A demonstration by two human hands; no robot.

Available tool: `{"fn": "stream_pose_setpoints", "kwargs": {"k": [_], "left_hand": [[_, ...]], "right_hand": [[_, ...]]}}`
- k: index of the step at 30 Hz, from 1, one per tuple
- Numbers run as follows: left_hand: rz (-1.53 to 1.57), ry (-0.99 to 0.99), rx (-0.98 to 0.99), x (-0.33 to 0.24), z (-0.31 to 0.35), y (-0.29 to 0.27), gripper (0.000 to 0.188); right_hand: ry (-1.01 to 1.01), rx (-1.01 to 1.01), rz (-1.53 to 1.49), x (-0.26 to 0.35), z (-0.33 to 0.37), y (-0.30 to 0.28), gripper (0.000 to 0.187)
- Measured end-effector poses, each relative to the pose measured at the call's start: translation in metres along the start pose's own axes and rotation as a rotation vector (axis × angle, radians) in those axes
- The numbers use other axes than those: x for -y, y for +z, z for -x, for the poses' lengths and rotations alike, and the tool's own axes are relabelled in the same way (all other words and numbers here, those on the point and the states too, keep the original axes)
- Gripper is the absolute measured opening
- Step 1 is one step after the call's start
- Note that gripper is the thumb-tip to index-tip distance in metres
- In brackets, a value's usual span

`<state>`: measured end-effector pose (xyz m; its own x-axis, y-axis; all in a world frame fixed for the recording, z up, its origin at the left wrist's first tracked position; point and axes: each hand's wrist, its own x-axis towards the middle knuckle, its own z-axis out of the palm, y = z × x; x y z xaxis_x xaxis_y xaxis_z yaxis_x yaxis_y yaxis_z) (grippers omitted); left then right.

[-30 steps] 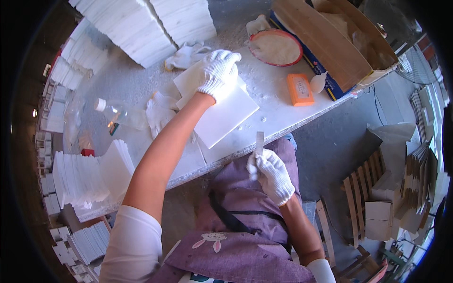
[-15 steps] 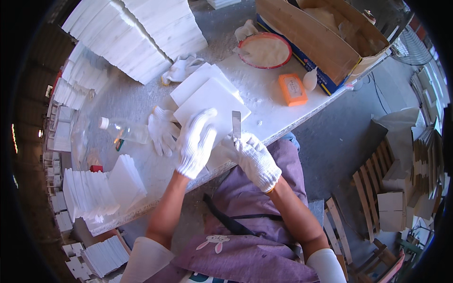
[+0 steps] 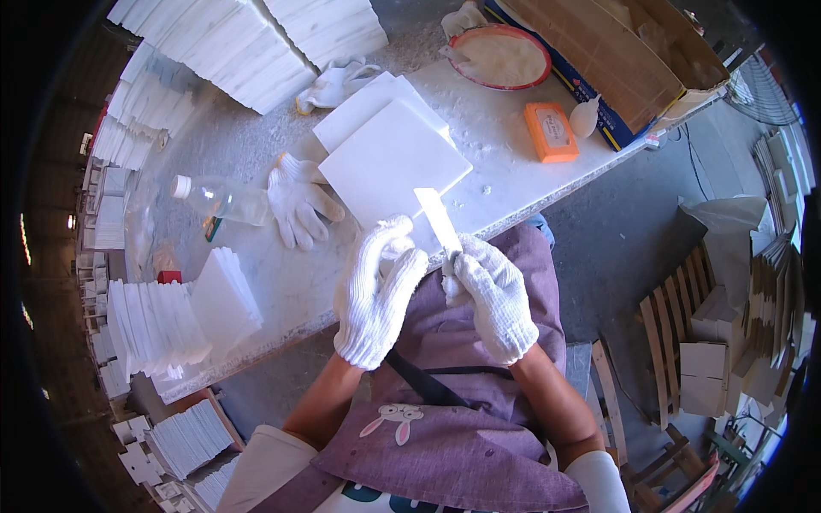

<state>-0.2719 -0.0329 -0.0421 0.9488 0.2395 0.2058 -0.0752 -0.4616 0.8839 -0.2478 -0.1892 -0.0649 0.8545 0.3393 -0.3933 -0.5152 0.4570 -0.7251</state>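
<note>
Both of my hands wear white knitted gloves. My right hand (image 3: 492,295) grips a flat, thin metal scraper blade (image 3: 438,221), its tip pointing up and to the left. Beside it, my left hand (image 3: 379,295) holds nothing; its fingers are bent, with a gap to the thumb. Just beyond the hands lies a white square tile (image 3: 395,162), partly covering another white tile (image 3: 349,125) on the dusty worktable (image 3: 299,286). The blade's tip overlaps the near edge of the upper tile in view; whether it touches cannot be told.
Spare gloves (image 3: 301,201) and a clear bottle (image 3: 224,201) lie left of the tiles. Stacked tiles (image 3: 214,47) rise behind; more white tiles (image 3: 162,321) stand near left. A red-rimmed bowl of powder (image 3: 500,58), orange box (image 3: 552,132), white squeeze bulb (image 3: 585,117) and cardboard box (image 3: 616,64) sit right.
My left hand has drawn back from above the tile toward my body, its fingers bending. My right hand has moved slightly right, and the blade now tilts left.
</note>
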Motion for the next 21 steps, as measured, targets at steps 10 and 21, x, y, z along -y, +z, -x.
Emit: {"fn": "stream_pose_setpoints", "kwargs": {"k": [10, 21], "left_hand": [[0.257, -0.282, 0.128, -0.011, 0.003, 0.004, 0.032], [0.429, -0.474, 0.24, -0.003, 0.025, 0.02, 0.02]], "right_hand": [[-0.118, -0.032, 0.101, 0.003, 0.014, 0.008, 0.042], [-0.213, -0.08, 0.272, -0.013, 0.019, -0.001, 0.031]]}}
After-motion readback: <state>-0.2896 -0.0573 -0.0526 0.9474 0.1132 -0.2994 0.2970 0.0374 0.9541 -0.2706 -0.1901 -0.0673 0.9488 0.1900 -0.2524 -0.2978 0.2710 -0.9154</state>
